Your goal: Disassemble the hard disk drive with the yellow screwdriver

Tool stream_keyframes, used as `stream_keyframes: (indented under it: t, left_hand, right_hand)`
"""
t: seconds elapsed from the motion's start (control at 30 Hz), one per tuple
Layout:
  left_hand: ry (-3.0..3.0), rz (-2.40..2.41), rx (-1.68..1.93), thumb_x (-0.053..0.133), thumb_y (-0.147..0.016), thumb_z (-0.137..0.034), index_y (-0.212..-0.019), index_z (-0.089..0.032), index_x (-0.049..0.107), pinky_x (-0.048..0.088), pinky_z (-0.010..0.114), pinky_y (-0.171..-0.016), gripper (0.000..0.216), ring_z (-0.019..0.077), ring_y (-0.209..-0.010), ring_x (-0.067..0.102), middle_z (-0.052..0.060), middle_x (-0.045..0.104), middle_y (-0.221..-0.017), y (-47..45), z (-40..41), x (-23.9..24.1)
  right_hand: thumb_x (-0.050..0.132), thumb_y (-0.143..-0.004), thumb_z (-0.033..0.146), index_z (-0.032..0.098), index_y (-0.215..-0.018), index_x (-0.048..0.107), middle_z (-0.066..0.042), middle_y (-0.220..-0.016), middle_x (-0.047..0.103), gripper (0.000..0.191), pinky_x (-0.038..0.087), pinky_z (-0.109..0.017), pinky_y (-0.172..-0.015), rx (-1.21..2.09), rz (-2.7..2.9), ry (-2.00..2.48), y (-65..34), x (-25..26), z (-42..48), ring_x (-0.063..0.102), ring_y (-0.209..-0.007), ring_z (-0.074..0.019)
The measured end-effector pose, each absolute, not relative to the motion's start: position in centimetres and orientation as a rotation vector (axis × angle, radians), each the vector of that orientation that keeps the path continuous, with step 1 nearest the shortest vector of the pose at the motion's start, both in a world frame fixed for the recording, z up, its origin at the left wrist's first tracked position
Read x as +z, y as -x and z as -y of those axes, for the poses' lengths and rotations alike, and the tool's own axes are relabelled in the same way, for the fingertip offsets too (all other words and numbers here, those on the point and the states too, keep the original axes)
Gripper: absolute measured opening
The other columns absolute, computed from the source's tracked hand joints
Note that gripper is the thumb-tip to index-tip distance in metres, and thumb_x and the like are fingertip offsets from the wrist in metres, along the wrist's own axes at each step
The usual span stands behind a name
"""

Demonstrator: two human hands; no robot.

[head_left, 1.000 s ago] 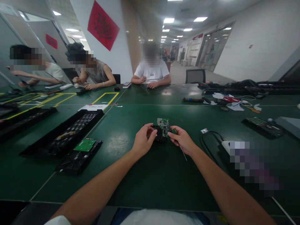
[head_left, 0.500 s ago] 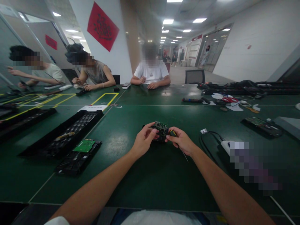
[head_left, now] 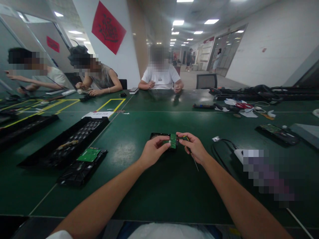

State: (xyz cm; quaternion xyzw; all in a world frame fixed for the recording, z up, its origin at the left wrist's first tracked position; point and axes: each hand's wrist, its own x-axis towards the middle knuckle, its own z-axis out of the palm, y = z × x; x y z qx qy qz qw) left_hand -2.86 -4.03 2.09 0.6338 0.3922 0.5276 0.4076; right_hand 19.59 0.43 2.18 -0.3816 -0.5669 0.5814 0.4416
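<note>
A small green circuit board (head_left: pixel 173 140) stands tilted between my hands, above a black hard drive (head_left: pixel 159 134) lying on the table. My left hand (head_left: pixel 155 148) is closed, its thumb and fingers pinching the board's left side. With thumb and forefinger, my right hand (head_left: pixel 193 145) touches the board's right edge. Tucked in that same hand is a screwdriver (head_left: pixel 195 162); its thin shaft points down toward me, and a bit of yellow shows on the handle. My fingers cover part of the drive.
Left of me lie another hard drive with a green board (head_left: pixel 90 154) and a long black tray (head_left: pixel 32 159). To the right are a cable (head_left: pixel 219 154), a blurred-out device (head_left: pixel 266 176) and another drive (head_left: pixel 276 134). Several people sit across the green table (head_left: pixel 139 202).
The circuit board has turned, from its component-covered face lying over the drive to a plainer green face held upright. My right hand has shifted slightly, fingers now at the board's edge.
</note>
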Motion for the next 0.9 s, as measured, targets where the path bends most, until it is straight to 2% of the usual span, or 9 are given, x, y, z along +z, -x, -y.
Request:
stream_keyframes:
  t: [0.13,0.23,0.33,0.4,0.47,0.53,0.7,0.9]
  left_hand:
    - [-1.836,-1.046,1.337,0.069,-0.091,-0.029,-0.116,-0.021,0.072,0.050,0.050,-0.112,0.026,0.0228,-0.125,0.065,0.011,0.070,-0.130,3.20,3.82,1.81]
    - [-1.966,-1.105,1.330,0.067,-0.092,-0.026,-0.117,-0.024,0.074,0.052,0.050,-0.109,0.026,0.0227,-0.124,0.064,0.010,0.070,-0.130,3.54,3.76,1.91]
    - [-1.984,-1.146,1.340,0.067,-0.093,-0.026,-0.119,-0.025,0.074,0.053,0.051,-0.109,0.027,0.0235,-0.124,0.065,0.010,0.070,-0.130,3.73,3.70,1.90]
    - [-1.990,-1.156,1.337,0.067,-0.093,-0.025,-0.120,-0.026,0.074,0.052,0.051,-0.110,0.029,0.0232,-0.124,0.064,0.009,0.070,-0.130,3.74,3.67,1.84]
    - [-2.010,-1.143,1.327,0.067,-0.092,-0.023,-0.122,-0.026,0.073,0.052,0.050,-0.110,0.030,0.0230,-0.124,0.064,0.009,0.070,-0.130,3.69,3.67,1.82]
    - [-2.037,-1.129,1.318,0.068,-0.091,-0.022,-0.124,-0.027,0.072,0.053,0.050,-0.108,0.033,0.0234,-0.124,0.064,0.009,0.068,-0.132,3.64,3.73,1.86]
    - [-2.156,-1.181,1.227,0.071,-0.089,-0.024,-0.132,-0.027,0.067,0.056,0.048,-0.103,0.043,0.0257,-0.127,0.062,0.011,0.063,-0.139,3.55,4.15,2.12]
    - [-2.414,-1.203,1.179,0.068,-0.090,-0.017,-0.138,-0.026,0.059,0.048,0.051,-0.115,0.050,0.0264,-0.136,0.056,0.012,0.056,-0.144,3.51,4.18,1.90]
  right_hand:
    - [0.079,-0.079,0.032,0.026,-0.118,0.069,-0.009,-0.140,0.062,0.041,0.034,-0.021,-0.041,1.389,1.327,0.981,-19.48,2.15,-0.54,0.060,-0.067,-0.0105]
    - [0.080,-0.079,0.029,0.027,-0.132,0.060,-0.012,-0.133,0.065,0.057,0.031,-0.020,-0.039,1.444,1.285,1.009,-19.37,2.12,-0.41,0.071,-0.083,-0.0186]
    - [0.080,-0.080,0.030,0.023,-0.131,0.059,-0.013,-0.118,0.070,0.056,0.029,-0.019,-0.038,1.564,1.328,1.025,-19.21,2.10,-0.15,0.073,-0.090,-0.0232]
    - [0.080,-0.083,0.033,0.019,-0.125,0.062,-0.011,-0.103,0.073,0.048,0.028,-0.019,-0.039,1.606,1.400,1.027,-19.13,2.09,-0.01,0.071,-0.077,-0.0188]
    - [0.079,-0.084,0.036,0.018,-0.121,0.064,-0.007,-0.089,0.074,0.044,0.028,-0.019,-0.039,1.612,1.457,1.029,-19.12,2.12,0.06,0.060,-0.057,-0.0113]
    - [0.080,-0.084,0.038,0.018,-0.119,0.065,-0.003,-0.081,0.072,0.044,0.028,-0.020,-0.039,1.601,1.478,1.035,-19.18,2.18,0.07,0.047,-0.046,-0.0068]
    - [0.082,-0.081,0.040,0.018,-0.114,0.065,0.000,-0.075,0.069,0.044,0.027,-0.020,-0.039,1.567,1.458,1.060,-19.32,2.18,-0.04,0.044,-0.045,-0.0062]
    - [0.081,-0.081,0.044,0.018,-0.114,0.066,0.000,-0.076,0.067,0.044,0.028,-0.020,-0.041,1.526,1.433,1.046,-19.42,1.51,-0.42,0.046,-0.048,-0.0071]
